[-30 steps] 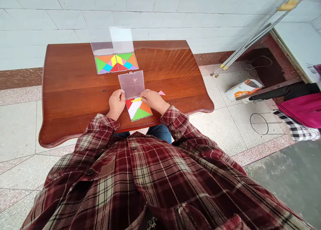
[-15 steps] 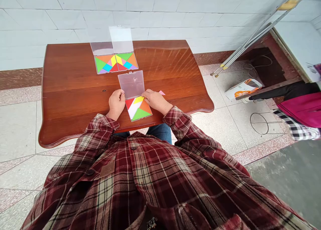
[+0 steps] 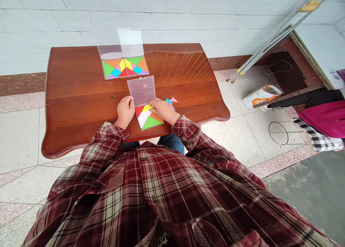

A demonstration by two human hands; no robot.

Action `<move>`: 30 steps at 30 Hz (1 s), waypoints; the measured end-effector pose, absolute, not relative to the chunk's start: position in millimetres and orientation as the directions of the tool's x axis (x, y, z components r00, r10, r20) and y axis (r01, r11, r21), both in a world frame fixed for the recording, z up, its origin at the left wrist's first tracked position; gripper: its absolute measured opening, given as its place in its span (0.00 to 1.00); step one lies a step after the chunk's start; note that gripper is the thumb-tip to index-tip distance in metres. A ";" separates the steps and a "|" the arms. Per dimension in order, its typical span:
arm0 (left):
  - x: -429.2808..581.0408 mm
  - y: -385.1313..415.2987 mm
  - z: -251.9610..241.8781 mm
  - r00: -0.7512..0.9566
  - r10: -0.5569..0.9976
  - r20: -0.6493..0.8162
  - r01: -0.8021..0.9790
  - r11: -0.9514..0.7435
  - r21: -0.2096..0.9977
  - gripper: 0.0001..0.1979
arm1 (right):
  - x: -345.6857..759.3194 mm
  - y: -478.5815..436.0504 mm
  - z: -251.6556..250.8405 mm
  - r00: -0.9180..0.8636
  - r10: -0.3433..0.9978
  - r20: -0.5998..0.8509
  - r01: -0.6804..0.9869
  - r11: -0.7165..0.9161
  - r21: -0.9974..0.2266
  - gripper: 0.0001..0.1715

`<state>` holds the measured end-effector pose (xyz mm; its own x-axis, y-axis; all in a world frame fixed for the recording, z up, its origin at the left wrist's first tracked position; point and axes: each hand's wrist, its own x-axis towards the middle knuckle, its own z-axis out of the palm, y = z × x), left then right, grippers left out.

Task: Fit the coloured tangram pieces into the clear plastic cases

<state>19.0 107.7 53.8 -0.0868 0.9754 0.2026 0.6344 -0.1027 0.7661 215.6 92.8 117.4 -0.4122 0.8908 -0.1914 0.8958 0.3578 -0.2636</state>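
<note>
An open tangram case lies near the table's front edge, its clear lid tilted up at the back. In its tray are a red piece, a yellow piece, an orange piece and a green triangle; a pale area shows between them. My left hand is curled closed at the case's left side, fingertips by the lid's lower edge. Above the tray's right part, my right hand has its fingers pressed together by the yellow piece; anything in them is hidden. Right of it lie loose pink, blue and purple pieces.
Two filled tangram cases stand side by side with lids raised at the back of the wooden table. A tiled wall rises behind. Crutches, a white and orange box and a person's leg are to the right.
My right hand has shifted slightly left and inward over the case, uncovering the loose blue and purple pieces. My left hand stays in place.
</note>
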 end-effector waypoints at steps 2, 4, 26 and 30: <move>19.1 107.1 55.0 -0.081 0.977 0.197 0.634 -0.102 0.767 0.08 | 215.2 92.2 117.3 -0.379 0.905 -0.192 0.912 0.330 -0.244 0.15; 19.1 106.7 56.2 -0.075 0.979 0.188 0.638 -0.098 0.764 0.07 | 215.1 91.5 116.1 -0.349 0.918 -0.190 0.926 0.305 -0.224 0.15; 17.8 107.2 56.9 -0.068 0.975 0.210 0.642 -0.118 0.757 0.06 | 262.3 98.3 116.8 -0.055 0.996 -0.069 0.953 0.031 -0.301 0.17; 18.4 107.2 57.7 -0.070 0.977 0.202 0.652 -0.109 0.751 0.06 | 288.8 102.2 118.8 0.101 0.992 -0.073 0.951 -0.118 -0.284 0.18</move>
<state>18.4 107.2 57.7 -0.0695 0.9769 0.2023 0.6518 -0.1090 0.7505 288.8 102.2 118.8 0.1012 0.9922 -0.0725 0.9515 -0.1178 -0.2843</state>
